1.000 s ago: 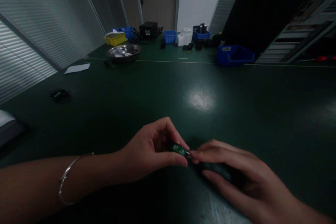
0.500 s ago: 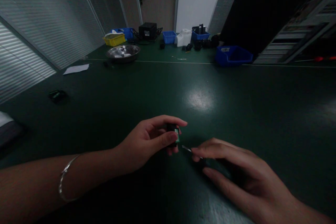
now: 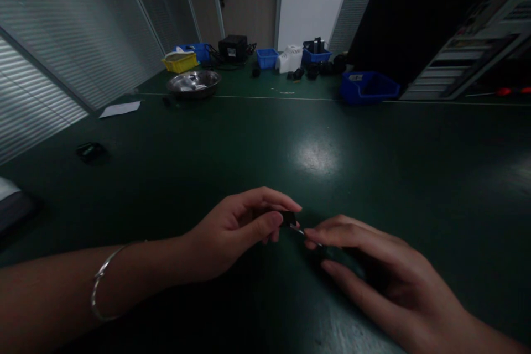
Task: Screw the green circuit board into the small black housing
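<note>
- Here's your right hand [image 3: 373, 265], nearer you than the metal bowl [image 3: 194, 84] and off to its right, fingertips pinching a thin metal tool [image 3: 298, 230], thumb set apart below them.
- Your left hand [image 3: 232, 229], in front of the bowl, pinches a small black block [image 3: 289, 218] between thumb and fingers; a silver bracelet [image 3: 98, 282] circles that wrist.
- And there's the block, nearer than the bowl and to its right, the tool's tip right at its end; whether they touch, you can't tell.
- Left of the bowl and closer to you sits a small dark gadget [image 3: 90, 151] on the green table [image 3: 232, 144].
- A white paper [image 3: 120, 109] lies left of the bowl, slightly nearer.
- Well right of the bowl, an open blue bin [image 3: 369, 88].
- Behind the bowl: a yellow basket [image 3: 180, 62] to its left, a black box [image 3: 233, 48] to its right.
</note>
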`<control>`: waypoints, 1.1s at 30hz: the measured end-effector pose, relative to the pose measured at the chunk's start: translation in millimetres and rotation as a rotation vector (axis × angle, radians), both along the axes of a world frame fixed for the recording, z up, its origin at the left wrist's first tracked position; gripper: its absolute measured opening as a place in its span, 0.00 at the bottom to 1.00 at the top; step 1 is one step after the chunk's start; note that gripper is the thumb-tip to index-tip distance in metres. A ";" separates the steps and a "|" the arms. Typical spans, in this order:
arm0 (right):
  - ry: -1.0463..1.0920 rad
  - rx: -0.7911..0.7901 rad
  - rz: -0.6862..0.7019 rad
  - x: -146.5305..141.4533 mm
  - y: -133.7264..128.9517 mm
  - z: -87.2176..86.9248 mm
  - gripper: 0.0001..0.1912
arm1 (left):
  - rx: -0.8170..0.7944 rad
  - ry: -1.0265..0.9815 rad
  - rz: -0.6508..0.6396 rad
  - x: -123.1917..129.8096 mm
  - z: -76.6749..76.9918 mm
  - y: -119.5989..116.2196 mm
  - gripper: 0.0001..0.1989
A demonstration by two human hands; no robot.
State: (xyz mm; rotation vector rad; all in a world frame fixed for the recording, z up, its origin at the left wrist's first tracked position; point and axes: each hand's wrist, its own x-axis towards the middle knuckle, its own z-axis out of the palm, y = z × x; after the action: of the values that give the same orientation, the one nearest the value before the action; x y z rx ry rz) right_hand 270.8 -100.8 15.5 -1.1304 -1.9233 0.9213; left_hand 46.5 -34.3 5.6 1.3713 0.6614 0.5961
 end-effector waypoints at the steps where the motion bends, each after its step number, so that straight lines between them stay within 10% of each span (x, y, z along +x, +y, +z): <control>1: 0.001 0.004 0.002 -0.4 0.4 0.7 0.19 | 0.009 0.012 -0.005 0.0 -0.1 0.2 0.12; 26: 0.000 0.032 0.063 0.8 0.2 -1.4 0.23 | 0.037 0.116 -0.092 2.8 4.0 -2.0 0.12; 33: 0.047 0.024 -0.041 0.2 1.1 -0.9 0.17 | 0.685 0.170 -0.072 -4.8 2.3 3.3 0.16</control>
State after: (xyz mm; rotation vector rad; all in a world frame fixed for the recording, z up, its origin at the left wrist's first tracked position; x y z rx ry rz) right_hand 271.0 -99.8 14.7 -1.1204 -1.8625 0.8926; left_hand 41.7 -31.0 7.9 2.0937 0.5575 0.6848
